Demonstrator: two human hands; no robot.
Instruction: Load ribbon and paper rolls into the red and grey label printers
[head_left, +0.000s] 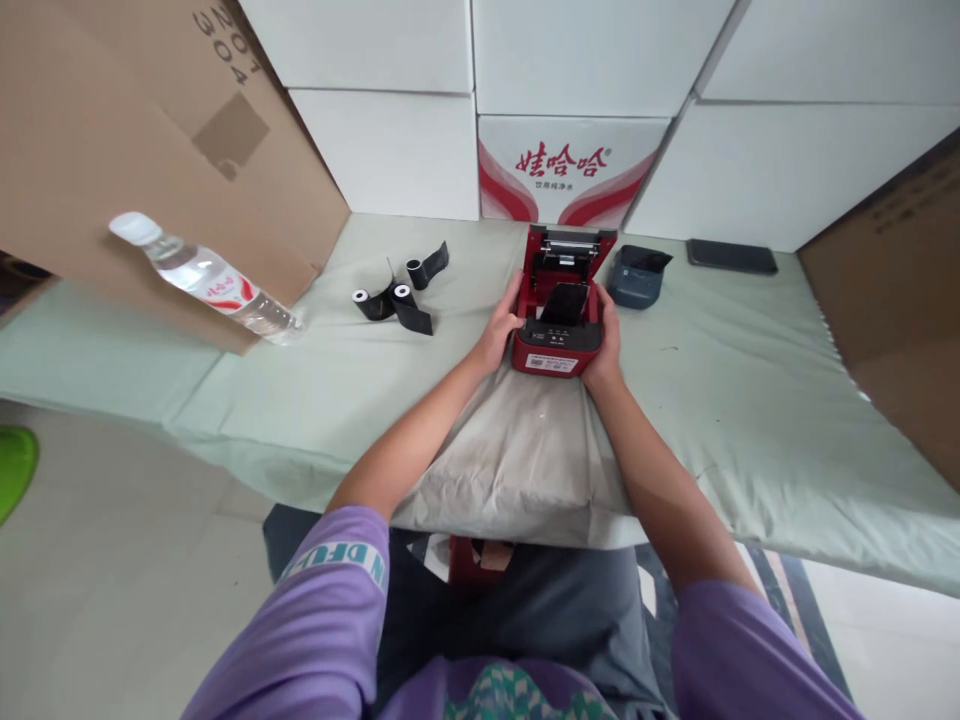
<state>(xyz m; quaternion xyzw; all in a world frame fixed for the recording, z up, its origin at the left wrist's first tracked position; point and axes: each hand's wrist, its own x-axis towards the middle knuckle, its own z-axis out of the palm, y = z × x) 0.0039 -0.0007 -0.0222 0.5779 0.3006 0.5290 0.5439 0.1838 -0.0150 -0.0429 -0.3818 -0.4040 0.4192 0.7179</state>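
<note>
A red and black label printer [556,330] stands on the cloth-covered table with its lid [570,250] raised. Inside its bay lies a black roll [565,303], partly hidden by the front panel. My left hand [498,328] grips the printer's left side, and my right hand [606,340] holds its right side, with some fingers out of sight behind the casing. Just right of the printer sits a small dark blue device [636,277] with a black strip on top. To the left lie several black rolls on white cores, among them one roll [427,266] farther back.
A clear water bottle [217,285] with a white cap is at the left, by a tall cardboard box [172,150]. A black phone [731,257] lies at the back right. White boxes [397,150] wall off the table's rear; another cardboard box [892,250] borders the right.
</note>
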